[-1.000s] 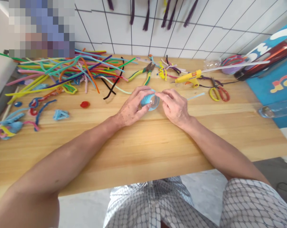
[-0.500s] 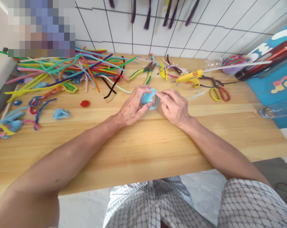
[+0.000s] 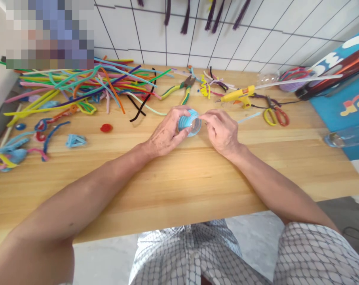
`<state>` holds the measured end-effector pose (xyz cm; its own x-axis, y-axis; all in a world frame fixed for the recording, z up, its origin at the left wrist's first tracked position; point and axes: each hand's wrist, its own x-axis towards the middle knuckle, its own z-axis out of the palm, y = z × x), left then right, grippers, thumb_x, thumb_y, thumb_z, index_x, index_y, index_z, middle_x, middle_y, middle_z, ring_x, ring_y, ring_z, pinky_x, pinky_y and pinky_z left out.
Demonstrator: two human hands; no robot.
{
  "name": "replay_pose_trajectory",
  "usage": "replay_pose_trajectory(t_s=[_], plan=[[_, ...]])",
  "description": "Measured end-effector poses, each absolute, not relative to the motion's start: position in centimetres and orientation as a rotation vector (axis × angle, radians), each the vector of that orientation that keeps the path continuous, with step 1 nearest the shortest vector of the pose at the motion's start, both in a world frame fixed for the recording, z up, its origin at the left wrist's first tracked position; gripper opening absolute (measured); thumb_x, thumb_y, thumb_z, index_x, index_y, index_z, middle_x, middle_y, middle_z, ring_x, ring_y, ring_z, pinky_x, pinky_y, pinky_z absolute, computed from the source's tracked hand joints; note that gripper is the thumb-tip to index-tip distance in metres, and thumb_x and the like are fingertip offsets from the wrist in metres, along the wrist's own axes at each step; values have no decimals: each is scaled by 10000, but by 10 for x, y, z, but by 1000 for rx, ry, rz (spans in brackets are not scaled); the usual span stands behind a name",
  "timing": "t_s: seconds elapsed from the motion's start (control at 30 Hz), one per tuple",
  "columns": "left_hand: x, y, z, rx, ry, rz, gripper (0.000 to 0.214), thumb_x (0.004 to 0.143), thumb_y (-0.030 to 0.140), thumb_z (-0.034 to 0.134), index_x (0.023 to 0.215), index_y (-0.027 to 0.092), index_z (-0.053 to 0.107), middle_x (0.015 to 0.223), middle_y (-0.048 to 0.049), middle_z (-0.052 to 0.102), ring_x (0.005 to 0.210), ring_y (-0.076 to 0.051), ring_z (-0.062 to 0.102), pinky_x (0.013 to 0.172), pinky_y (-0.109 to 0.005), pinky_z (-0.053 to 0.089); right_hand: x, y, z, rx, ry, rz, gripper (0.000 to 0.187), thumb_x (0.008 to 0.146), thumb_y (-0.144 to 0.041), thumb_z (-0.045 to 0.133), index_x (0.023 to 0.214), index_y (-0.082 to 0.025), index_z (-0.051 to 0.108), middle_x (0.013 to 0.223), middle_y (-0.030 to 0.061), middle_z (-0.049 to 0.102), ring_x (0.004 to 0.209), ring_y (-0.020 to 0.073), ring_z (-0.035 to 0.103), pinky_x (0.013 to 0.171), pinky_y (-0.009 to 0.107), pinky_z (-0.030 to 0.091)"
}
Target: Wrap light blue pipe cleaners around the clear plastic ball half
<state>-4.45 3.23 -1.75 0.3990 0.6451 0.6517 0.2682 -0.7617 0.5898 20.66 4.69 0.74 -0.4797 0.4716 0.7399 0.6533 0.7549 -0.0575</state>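
My left hand is wrapped round a small clear plastic cup, which lies tilted with its open rim towards the right. Rows of light blue pipe cleaner circle the cup's side, partly covered by my left fingers. Just right of the rim, my right hand is closed in a pinch, index finger close to the cup's upper edge. From behind that hand a light blue pipe cleaner tail sticks out to the right; the pinched part itself is hidden.
Pliers, a yellow glue gun and scissors lie beyond my hands. Many coloured pipe cleaners are heaped at the back left. Nearer are a red piece and a blue triangular piece. A clear bottle lies at right.
My right hand has shifted slightly right, away from the cup's rim, and the blue tail has moved with it. The cup has turned a little in my left hand, showing more of its opening.
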Motion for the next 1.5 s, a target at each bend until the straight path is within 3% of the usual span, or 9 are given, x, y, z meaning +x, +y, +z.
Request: replay_pose_trajectory(t_s=[0.2, 0.43, 0.77, 0.97, 1.5], plan=[[-44, 31, -16, 2301, 810, 1309, 450, 1138, 443, 576, 1535, 251, 484, 1566, -182, 590, 1490, -292, 597, 1253, -530, 538, 206, 46, 8, -858, -2173, -304, 365, 1110, -120, 527, 1225, -303, 822, 1094, 46, 806, 967, 173, 748, 881, 290, 597], [-44, 29, -10, 2362, 849, 1274, 374, 1147, 427, 541, 1469, 236, 552, 1566, -192, 597, 1501, -307, 584, 1271, -553, 516, 208, 47, 5, -833, -2184, -295, 407, 1054, -74, 532, 1269, -288, 803, 1105, 50, 804, 982, 188, 753, 875, 308, 607], [-44, 31, -15, 2320, 819, 1286, 468, 1148, 466, 544, 1540, 224, 461, 1578, -206, 585, 1519, -303, 580, 1265, -553, 524, 207, 46, 6, -814, -2193, -288, 424, 1027, -69, 514, 1299, -275, 764, 1137, 59, 797, 1051, 217, 755, 932, 344, 622], [-43, 27, -8, 2377, 875, 1269, 339, 1158, 440, 523, 1442, 260, 570, 1571, -182, 606, 1497, -288, 588, 1271, -553, 521, 206, 44, 7, -812, -2199, -260, 437, 1044, -82, 518, 1369, -279, 735, 1200, 71, 785, 1107, 224, 746, 968, 362, 624], [-46, 28, -5, 2308, 840, 1247, 392, 1160, 493, 436, 1484, 329, 584, 1569, -134, 632, 1549, -295, 556, 1300, -605, 497, 206, 45, 7, -912, -2212, -219, 406, 1097, -140, 499, 1288, -318, 810, 1117, 64, 783, 1018, 209, 720, 933, 366, 604]])
